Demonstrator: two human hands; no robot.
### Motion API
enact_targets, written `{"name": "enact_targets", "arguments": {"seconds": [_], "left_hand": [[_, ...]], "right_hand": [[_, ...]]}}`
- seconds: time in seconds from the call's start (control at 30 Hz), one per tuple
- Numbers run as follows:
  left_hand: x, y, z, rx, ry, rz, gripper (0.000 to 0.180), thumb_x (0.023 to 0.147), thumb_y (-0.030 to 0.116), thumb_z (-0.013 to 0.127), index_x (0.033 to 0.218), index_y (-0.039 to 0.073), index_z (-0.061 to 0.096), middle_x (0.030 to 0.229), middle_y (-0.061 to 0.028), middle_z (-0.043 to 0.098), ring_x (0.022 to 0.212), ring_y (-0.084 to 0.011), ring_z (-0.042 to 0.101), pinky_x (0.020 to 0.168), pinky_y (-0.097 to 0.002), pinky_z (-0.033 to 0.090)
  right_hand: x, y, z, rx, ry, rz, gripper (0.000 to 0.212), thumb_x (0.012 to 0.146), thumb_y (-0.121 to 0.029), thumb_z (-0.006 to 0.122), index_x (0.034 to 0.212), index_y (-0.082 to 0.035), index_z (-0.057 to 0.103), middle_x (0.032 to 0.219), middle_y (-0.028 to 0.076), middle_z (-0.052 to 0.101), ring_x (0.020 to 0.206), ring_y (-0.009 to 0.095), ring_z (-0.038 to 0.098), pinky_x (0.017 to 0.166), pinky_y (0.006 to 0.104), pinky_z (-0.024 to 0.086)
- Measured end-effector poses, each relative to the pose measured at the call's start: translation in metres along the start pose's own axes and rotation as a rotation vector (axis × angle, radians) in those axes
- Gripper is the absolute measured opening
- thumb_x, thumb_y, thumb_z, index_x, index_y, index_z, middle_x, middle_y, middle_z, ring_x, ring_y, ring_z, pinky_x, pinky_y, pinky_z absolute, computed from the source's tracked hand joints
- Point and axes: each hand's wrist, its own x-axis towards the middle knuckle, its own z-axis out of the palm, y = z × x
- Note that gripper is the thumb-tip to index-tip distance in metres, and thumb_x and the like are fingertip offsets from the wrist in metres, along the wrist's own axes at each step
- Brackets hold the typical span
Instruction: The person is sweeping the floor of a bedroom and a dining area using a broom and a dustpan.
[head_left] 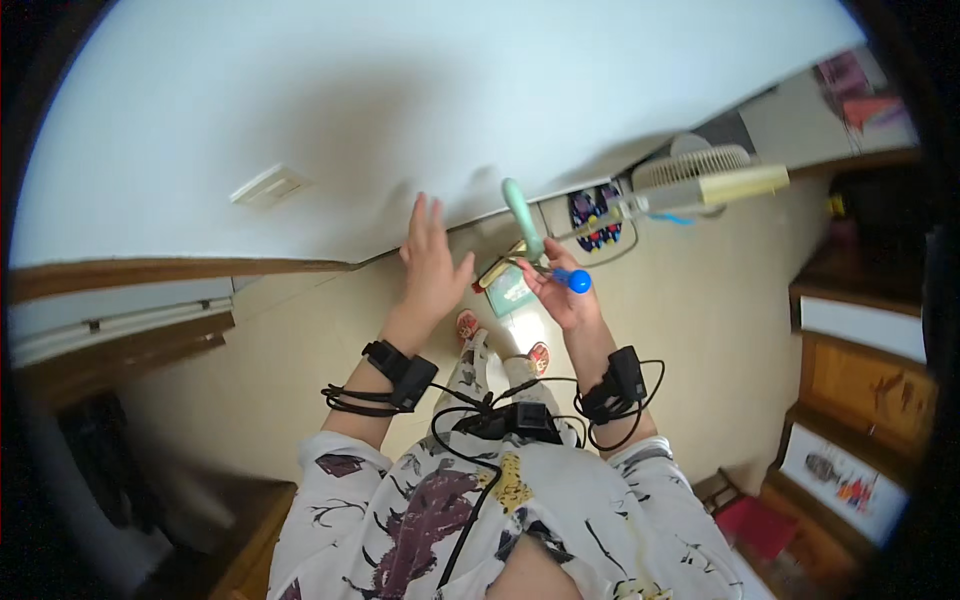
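My left hand (430, 265) is raised close to the white wall (400, 60), with its fingers stretched out and nothing in it. In my right hand (568, 300), the fingers are closed round a tool with a rounded mint-green handle (520, 212) that points toward the wall. A blue round-ended piece (579, 281) sticks out of the same hand toward me. Whether the green and blue parts belong to one tool, I cannot tell; the fingers hide where they meet.
A light switch (272, 187) is on the wall at the left. Ahead right stands a fan (692, 178) by the wall. A teal box (510, 290) lies on the floor ahead of my feet. Wooden cabinets (868, 385) line the right side. Black cables (480, 408) link my wrists and waist.
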Motion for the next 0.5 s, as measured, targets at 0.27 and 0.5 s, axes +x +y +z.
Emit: {"name": "enact_targets", "arguments": {"seconds": [0.27,0.5], "left_hand": [[-0.034,0.089,0.056,0.623,-0.772,0.75,0.036,0.063,0.018,0.066,0.096,0.006,0.06,0.105,-0.015,0.057,0.108,-0.0198,0.049,0.094,-0.047,0.029],[-0.096,0.125,0.124,0.812,-1.047,0.9,0.019,0.063,0.026,0.064,0.069,0.008,0.062,0.059,-0.0073,0.059,0.061,-0.0253,0.061,0.061,-0.0395,0.047]], "right_hand": [[-0.1,0.043,-0.021,-0.064,0.203,-0.033,0.066,0.067,0.003,0.053,0.127,-0.001,0.024,0.105,0.017,0.045,0.083,0.025,0.058,0.064,0.032,0.051],[-0.176,0.018,-0.091,0.271,0.104,0.137,0.048,0.069,0.002,0.054,0.113,0.0,0.035,0.075,0.013,0.054,0.054,0.021,0.054,0.044,0.0321,0.047]]}}
